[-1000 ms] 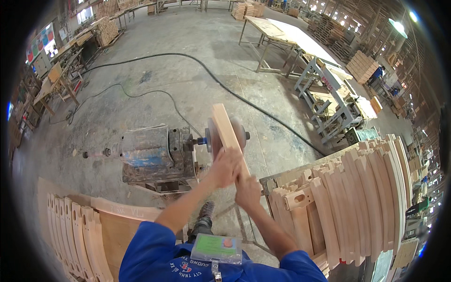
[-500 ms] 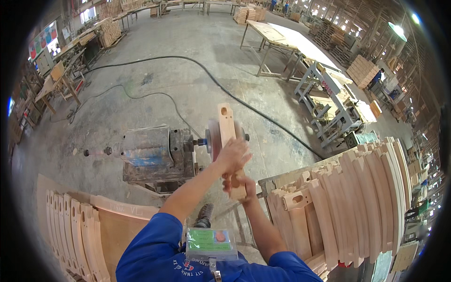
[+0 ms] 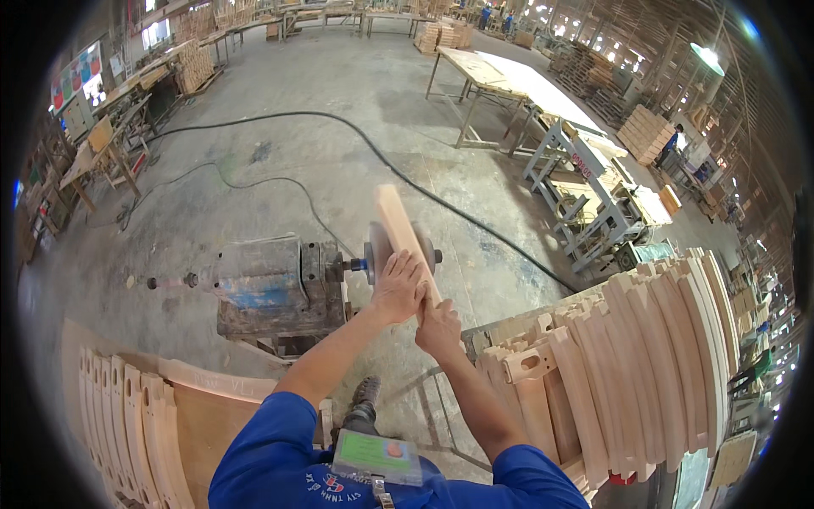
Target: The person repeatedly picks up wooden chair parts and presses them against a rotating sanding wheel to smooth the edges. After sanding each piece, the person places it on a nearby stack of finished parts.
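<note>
A pale wooden chair-part-like piece (image 3: 395, 220) slants up and to the left over a spinning wheel (image 3: 378, 248), and it hides part of the wheel. My left hand (image 3: 400, 288) is closed over the middle of the piece, its fingers lying across the top. Lower down, my right hand (image 3: 439, 329) grips the near end, with its fingers wrapped round and partly hidden. The wheel sits on the shaft of a worn grey and blue motor (image 3: 259, 273), left of my hands. Where the wood meets the wheel is blurred.
At the right, a stack of curved wooden pieces (image 3: 644, 365) stands beside my right arm. More slotted pieces (image 3: 127, 407) stand in a row on the left. A thick black cable (image 3: 373, 148) crosses the floor ahead. Farther off are a metal-framed machine (image 3: 577, 191) and worktables (image 3: 483, 69).
The wooden piece has turned, so its holed face no longer shows, and its far end leans more to the left. My left hand shifted slightly left, while my right hand rose a little.
</note>
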Demonstrator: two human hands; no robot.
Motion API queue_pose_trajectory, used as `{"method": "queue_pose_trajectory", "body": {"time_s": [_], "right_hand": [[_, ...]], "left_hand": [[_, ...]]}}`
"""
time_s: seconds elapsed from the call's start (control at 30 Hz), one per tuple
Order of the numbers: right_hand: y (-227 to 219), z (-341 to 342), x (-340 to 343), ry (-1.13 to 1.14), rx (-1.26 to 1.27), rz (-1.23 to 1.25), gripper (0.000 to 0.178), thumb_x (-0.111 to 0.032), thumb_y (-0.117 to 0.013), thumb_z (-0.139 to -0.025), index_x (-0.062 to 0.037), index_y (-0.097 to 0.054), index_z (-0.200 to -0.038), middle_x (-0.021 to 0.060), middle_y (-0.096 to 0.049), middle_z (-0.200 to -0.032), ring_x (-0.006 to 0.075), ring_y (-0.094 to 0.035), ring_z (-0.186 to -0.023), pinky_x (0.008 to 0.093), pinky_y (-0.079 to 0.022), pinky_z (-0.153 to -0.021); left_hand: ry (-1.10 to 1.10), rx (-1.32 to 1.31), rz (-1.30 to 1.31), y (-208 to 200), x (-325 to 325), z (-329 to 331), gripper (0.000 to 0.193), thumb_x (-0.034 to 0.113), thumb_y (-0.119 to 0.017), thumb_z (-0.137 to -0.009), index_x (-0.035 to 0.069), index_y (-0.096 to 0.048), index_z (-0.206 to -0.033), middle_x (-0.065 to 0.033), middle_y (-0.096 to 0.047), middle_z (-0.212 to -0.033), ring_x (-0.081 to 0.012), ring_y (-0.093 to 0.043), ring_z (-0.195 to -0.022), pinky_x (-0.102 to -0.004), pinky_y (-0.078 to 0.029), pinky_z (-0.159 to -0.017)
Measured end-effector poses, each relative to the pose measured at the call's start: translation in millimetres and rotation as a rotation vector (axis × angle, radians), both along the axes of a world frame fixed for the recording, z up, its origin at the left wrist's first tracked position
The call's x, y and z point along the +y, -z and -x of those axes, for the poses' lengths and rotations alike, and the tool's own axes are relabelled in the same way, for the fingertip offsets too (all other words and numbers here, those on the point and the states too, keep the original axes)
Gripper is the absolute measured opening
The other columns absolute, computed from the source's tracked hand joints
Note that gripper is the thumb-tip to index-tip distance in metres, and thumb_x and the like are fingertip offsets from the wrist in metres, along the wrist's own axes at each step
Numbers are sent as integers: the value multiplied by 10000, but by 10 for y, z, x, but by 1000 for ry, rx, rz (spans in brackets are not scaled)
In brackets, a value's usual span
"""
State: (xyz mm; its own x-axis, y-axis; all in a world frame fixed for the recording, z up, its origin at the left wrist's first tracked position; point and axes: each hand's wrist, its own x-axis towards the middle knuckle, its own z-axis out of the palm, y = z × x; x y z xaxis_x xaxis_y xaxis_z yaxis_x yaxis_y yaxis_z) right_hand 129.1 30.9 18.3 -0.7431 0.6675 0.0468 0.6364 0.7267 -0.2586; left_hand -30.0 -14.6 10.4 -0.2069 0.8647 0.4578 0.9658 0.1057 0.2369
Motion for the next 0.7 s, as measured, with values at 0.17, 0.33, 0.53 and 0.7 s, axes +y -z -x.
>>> {"method": "queue_pose_trajectory", "body": {"time_s": [0.17,0.33,0.53,0.7], "right_hand": [[316,-559,-379,-16,-32,72,867,-82,-713,-850,-5,-383,-1649,321,-593,-1215,478,-644,-913,575,-546,-733],[91,-1524,-1187,-34,-177,85,956,-132,-781,-862,13,-296,-1673,341,-540,-1354,459,-622,-950,569,-542,-823],[151,-1572,-761,98,399,1158,962,-282,-859,-897,-9,-323,-1647,233,-593,-1401,345,-670,-1144,501,-591,-923],[391,-1668,-325,-6,467,2070,836,-212,-797,-953,-54,-337,-1633,147,-617,-1325,234,-699,-1033,390,-618,-837]], "left_hand": [[22,-104,-13,290,-461,-566,548,333,-574,-1068,-12,-599,-1492,-304,-424,-1648,-516,-318,-1574,-608,-233,-1302],[-256,-684,-66,464,-775,-1387,556,255,-539,-1104,31,-457,-1607,-289,-432,-1641,-479,-360,-1563,-543,-277,-1292],[-266,-1604,-498,354,-210,-1124,531,214,-504,-1124,98,-409,-1633,-232,-468,-1594,-286,-526,-1357,-412,-422,-1145],[-329,-1233,-481,400,-91,-1183,524,211,-507,-1121,89,-435,-1626,-250,-451,-1620,-364,-454,-1468,-491,-334,-1238]]}}
